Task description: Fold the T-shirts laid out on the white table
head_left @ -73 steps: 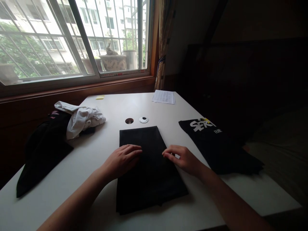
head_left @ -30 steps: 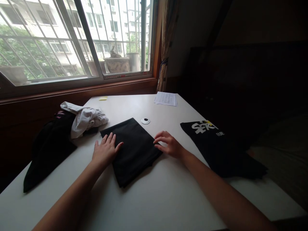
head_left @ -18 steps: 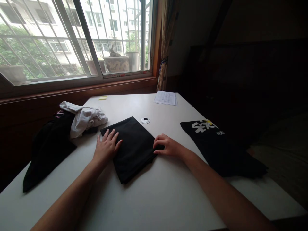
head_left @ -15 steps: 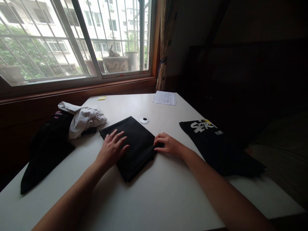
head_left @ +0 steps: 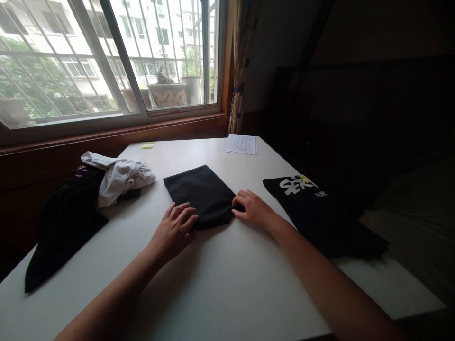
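Note:
A folded black garment (head_left: 202,192) lies flat on the white table (head_left: 227,279) in front of me. My left hand (head_left: 178,225) is at its near left corner, fingers curled over the edge, with the thumb low on the near side. At the right corner, my right hand (head_left: 250,208) pinches the cloth between thumb and fingers. The garment's near edge looks a little bunched between the two hands. What kind of garment it is cannot be made out.
On the left lie a crumpled white garment (head_left: 122,177) and a black one (head_left: 66,237). A black printed T-shirt (head_left: 320,213) rests at the right edge. Papers (head_left: 241,144) and a yellow sticky note (head_left: 148,145) sit at the back, below a barred window (head_left: 106,61).
The black garment has turned on the table and its near part is drawn in, so it looks shorter. My left hand slid from its top to the near edge; my right hand kept its pinch.

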`<state>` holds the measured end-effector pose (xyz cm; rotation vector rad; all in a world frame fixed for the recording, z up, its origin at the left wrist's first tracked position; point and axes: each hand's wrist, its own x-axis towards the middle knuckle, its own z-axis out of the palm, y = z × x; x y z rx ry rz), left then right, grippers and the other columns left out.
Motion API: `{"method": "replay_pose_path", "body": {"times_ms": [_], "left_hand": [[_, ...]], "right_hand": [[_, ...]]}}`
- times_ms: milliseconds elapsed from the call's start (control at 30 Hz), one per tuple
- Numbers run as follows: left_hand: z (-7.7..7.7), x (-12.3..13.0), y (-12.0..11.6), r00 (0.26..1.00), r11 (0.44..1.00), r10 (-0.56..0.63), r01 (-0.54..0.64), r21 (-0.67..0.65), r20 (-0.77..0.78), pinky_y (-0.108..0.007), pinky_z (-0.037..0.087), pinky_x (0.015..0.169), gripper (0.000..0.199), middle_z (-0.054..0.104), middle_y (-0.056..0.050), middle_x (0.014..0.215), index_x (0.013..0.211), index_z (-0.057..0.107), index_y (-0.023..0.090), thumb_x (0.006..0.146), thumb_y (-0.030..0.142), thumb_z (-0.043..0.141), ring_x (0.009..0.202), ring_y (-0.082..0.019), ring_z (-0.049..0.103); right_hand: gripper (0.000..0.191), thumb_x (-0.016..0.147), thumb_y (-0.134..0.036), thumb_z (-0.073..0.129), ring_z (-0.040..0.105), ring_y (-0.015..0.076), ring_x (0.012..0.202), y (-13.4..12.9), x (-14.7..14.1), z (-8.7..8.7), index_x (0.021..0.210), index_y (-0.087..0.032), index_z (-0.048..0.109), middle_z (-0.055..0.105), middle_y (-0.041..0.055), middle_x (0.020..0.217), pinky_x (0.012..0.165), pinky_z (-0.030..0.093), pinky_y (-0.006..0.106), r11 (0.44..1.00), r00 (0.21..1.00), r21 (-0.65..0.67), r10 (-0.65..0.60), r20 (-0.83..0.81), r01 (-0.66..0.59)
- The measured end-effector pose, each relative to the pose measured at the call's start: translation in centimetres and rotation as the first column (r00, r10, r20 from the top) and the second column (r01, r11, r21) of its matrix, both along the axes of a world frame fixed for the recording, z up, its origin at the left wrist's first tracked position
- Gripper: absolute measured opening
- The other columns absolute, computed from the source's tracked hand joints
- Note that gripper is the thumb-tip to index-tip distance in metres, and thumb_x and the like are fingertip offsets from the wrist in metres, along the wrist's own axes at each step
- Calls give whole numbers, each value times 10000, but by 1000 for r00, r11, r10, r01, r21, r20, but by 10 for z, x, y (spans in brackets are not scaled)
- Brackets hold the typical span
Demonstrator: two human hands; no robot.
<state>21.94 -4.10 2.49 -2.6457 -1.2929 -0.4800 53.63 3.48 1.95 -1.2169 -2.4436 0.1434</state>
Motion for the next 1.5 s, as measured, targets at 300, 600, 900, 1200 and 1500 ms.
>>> {"method": "replay_pose_path", "body": {"times_ms": [300, 600, 900, 1200, 1500], "left_hand": [[-12, -19, 16, 997, 997, 73, -74, 25, 20, -555, 398, 1127, 358, 680, -92, 1240, 1306, 622, 244, 951, 236, 571, 1178, -291, 599], [-10, -17, 16, 997, 997, 77, -77, -6, -15, -419, 506, 883, 245, 691, -74, 1058, 1206, 663, 228, 999, 316, 565, 973, -252, 634], [-5, -15, 12, 994, 997, 66, -63, 35, -87, -402, 474, 826, 155, 682, -58, 1007, 1083, 678, 240, 963, 324, 629, 909, -240, 613], [-8, -7, 11, 996, 999, 33, -32, 14, -80, -370, 505, 815, 181, 663, -63, 1061, 1094, 654, 232, 946, 166, 571, 956, -235, 603], [-9, -7, 12, 997, 997, 64, -65, -29, -43, -335, 510, 736, 148, 637, -51, 992, 1002, 640, 223, 978, 148, 515, 912, -224, 569]], "right_hand": [[172, 883, -364, 723, 571, 221, 910, -25, -24, 5, 947, -217, 659, 662, 44, 962, 831, 411, 365, 980, 984, 108, 158, 86, -166], [181, 965, -384, 647, 578, 210, 898, -28, -34, 1, 986, -210, 691, 671, 53, 981, 820, 442, 351, 973, 976, 98, 202, 82, -209], [92, 950, -203, 602, 562, 212, 881, -32, -38, 4, 912, -215, 685, 666, 58, 925, 787, 414, 343, 949, 961, 204, 204, 184, -241], [87, 919, -158, 562, 535, 242, 912, -43, -50, 9, 892, -208, 627, 647, 79, 948, 794, 408, 377, 952, 978, 279, 67, 199, -122], [227, 903, -233, 659, 562, 243, 918, -47, -55, 7, 1119, -208, 595, 656, 83, 1096, 761, 443, 375, 961, 957, 188, 152, 249, -201]]}}
